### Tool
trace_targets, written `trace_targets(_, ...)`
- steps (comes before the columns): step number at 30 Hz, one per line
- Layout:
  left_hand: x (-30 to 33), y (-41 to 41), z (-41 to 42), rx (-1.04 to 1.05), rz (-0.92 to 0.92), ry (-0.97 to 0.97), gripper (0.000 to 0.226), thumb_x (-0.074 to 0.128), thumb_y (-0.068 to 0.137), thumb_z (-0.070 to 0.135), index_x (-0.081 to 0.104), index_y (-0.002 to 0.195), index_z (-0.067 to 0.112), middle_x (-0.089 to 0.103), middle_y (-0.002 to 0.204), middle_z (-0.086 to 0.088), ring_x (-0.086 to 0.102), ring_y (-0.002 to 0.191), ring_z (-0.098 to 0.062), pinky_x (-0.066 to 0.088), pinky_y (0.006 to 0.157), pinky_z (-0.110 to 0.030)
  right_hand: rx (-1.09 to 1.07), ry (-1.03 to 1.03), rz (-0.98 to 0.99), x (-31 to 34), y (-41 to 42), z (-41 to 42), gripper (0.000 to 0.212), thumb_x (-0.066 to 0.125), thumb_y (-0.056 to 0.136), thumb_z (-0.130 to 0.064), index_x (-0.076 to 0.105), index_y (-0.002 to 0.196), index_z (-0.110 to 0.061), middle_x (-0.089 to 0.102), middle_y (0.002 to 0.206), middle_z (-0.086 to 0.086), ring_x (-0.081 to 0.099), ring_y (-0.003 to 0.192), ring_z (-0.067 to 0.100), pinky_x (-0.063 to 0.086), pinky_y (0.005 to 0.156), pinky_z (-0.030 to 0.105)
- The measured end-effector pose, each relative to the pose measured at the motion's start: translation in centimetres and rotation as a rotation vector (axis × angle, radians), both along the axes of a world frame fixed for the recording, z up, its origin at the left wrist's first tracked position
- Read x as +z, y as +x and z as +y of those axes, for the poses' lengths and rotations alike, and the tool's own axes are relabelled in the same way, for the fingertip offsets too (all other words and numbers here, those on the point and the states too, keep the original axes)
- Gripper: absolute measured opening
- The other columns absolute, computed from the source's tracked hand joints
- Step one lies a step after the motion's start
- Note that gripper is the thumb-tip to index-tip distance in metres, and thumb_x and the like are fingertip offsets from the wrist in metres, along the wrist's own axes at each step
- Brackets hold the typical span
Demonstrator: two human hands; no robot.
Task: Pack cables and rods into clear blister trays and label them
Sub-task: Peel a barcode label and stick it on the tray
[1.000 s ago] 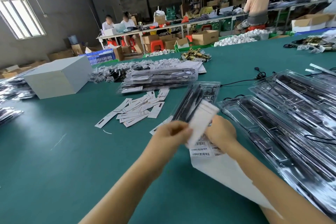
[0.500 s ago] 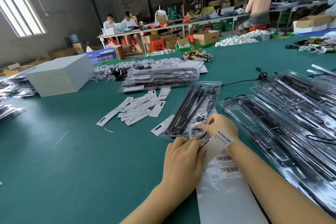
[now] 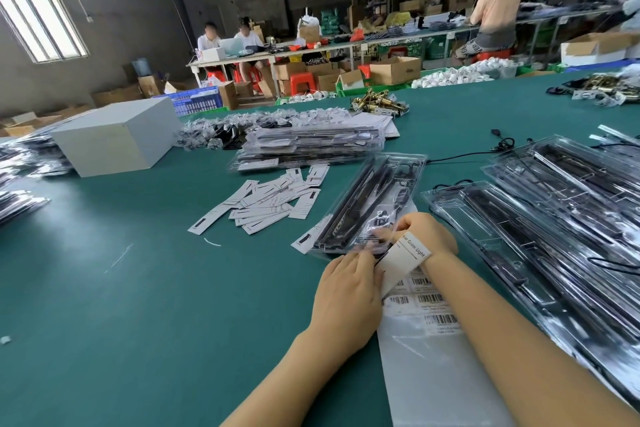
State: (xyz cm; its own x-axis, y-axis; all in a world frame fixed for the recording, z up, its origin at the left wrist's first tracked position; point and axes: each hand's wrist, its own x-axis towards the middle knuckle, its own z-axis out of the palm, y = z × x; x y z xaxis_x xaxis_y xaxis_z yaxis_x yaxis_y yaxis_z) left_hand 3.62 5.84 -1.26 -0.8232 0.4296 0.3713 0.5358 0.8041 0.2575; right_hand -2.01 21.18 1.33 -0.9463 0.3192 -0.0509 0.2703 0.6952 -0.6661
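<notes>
A green table (image 3: 104,288) is filling the workshop frame; low of center, the left hand (image 3: 349,291) is pinching the white label card (image 3: 403,262) against the clear blister tray (image 3: 374,204), and the right hand (image 3: 427,234), fingers curled, is gripping its thin, flexible, slippery near edge

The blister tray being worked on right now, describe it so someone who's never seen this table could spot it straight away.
On the green table, look just beyond the two bare hands near the front edge. The blister tray lies alone, angled away from the person, with the left hand and right hand at its near end holding a white card. Unlike the stacked trays behind, it is single.
</notes>
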Motion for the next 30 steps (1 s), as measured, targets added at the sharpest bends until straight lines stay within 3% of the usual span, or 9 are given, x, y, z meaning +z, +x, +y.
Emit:
trace_targets(4, 0.0, -0.1, 0.2, 0.027, -0.017, 0.04, 0.031, 0.028, 0.104, 0.027, 0.052, 0.118, 0.011, 0.06, 0.115, -0.002, 0.051, 0.11, -0.021, 0.033, 0.096, -0.028, 0.117, -0.236, 0.007, -0.3, -0.1, 0.7, 0.027, 0.066, 0.087, -0.038, 0.065, 0.071, -0.016, 0.073, 0.083, 0.003, 0.064, 0.075, 0.02, 0.052, 0.075, 0.041)
trace_targets(7, 0.0, -0.1, 0.3, 0.039, -0.027, 0.06, 0.031, 0.027, 0.104, 0.027, 0.05, 0.119, 0.011, 0.06, 0.114, -0.002, 0.05, 0.11, -0.021, 0.033, 0.095, -0.028, 0.212, -0.412, -0.039, 0.4, 0.5, 1.9, 0.015, 0.06, 0.092, -0.02, 0.074, 0.086, -0.016, 0.073, 0.08, 0.0, 0.063, 0.066, 0.015, 0.049, 0.063, 0.029)
trace_targets(9, 0.0, -0.1, 0.4, 0.046, -0.034, 0.077, 0.029, 0.028, 0.104, 0.027, 0.05, 0.116, 0.012, 0.061, 0.112, -0.001, 0.051, 0.108, -0.021, 0.033, 0.094, -0.028, 0.3, -0.486, -0.089, 0.9, 1.0, 2.9, 0.019, 0.058, 0.092, -0.021, 0.077, 0.088, -0.023, 0.075, 0.084, -0.002, 0.069, 0.074, 0.015, 0.054, 0.065, 0.028)
trace_targets(12, 0.0, -0.1, 0.4, 0.053, -0.035, 0.092, 0.028, 0.029, 0.104, 0.026, 0.05, 0.116, 0.012, 0.062, 0.112, -0.002, 0.051, 0.107, -0.021, 0.033, 0.094, -0.028, 0.388, -0.571, -0.117, 1.1, 1.5, 4.2, 0.033, 0.047, 0.097, -0.044, 0.075, 0.099, -0.026, 0.074, 0.098, 0.003, 0.064, 0.095, 0.026, 0.048, 0.09, 0.044)
trace_targets(15, 0.0, -0.1, 0.4, 0.061, -0.034, 0.088, 0.025, 0.03, 0.103, 0.025, 0.049, 0.111, 0.011, 0.061, 0.108, -0.003, 0.051, 0.103, -0.022, 0.033, 0.09, -0.028, 0.491, -0.575, -0.14, 1.3, 1.8, 4.8, 0.054, 0.051, 0.082, -0.063, 0.07, 0.106, -0.019, 0.073, 0.1, 0.004, 0.063, 0.088, 0.021, 0.045, 0.087, 0.04)
trace_targets(18, 0.0, -0.1, 0.4, 0.059, -0.033, 0.09, 0.024, 0.031, 0.103, 0.024, 0.05, 0.112, 0.011, 0.061, 0.107, -0.004, 0.05, 0.102, -0.023, 0.032, 0.089, -0.028, 0.569, -0.6, -0.17, 1.4, 2.0, 5.1, 0.045, 0.076, 0.075, -0.032, 0.061, 0.109, -0.008, 0.073, 0.103, 0.01, 0.069, 0.094, 0.025, 0.053, 0.088, 0.039)
trace_targets(20, -0.1, -0.1, 0.4, 0.055, -0.039, 0.098, 0.024, 0.032, 0.103, 0.023, 0.05, 0.114, 0.011, 0.061, 0.11, -0.003, 0.05, 0.104, -0.022, 0.032, 0.092, -0.027, 0.523, -0.621, -0.174, 1.2, 1.8, 5.3, 0.035, 0.075, 0.077, -0.015, 0.06, 0.107, -0.004, 0.072, 0.102, 0.014, 0.07, 0.094, 0.029, 0.055, 0.085, 0.041)
trace_targets(25, -0.1, 0.0, 0.3, 0.033, -0.026, 0.065, 0.034, 0.034, 0.103, 0.022, 0.048, 0.131, 0.01, 0.059, 0.125, -0.003, 0.048, 0.119, -0.022, 0.028, 0.102, -0.028, 0.35, -0.562, -0.104, 1.1, 1.3, 4.7, 0.011, 0.069, 0.083, -0.009, 0.065, 0.092, -0.006, 0.072, 0.086, 0.009, 0.067, 0.065, 0.013, 0.048, 0.057, 0.024)
trace_targets(30, -0.3, -0.2, 0.3, 0.023, -0.026, 0.007, 0.047, 0.03, 0.103, 0.035, 0.04, 0.144, 0.016, 0.055, 0.137, 0.002, 0.041, 0.13, -0.017, 0.021, 0.11, -0.025, 0.132, -0.533, -0.012, 0.5, 0.6, 3.5, 0.009, 0.068, 0.085, -0.006, 0.062, 0.092, -0.007, 0.071, 0.085, 0.009, 0.066, 0.073, 0.018, 0.05, 0.064, 0.031)
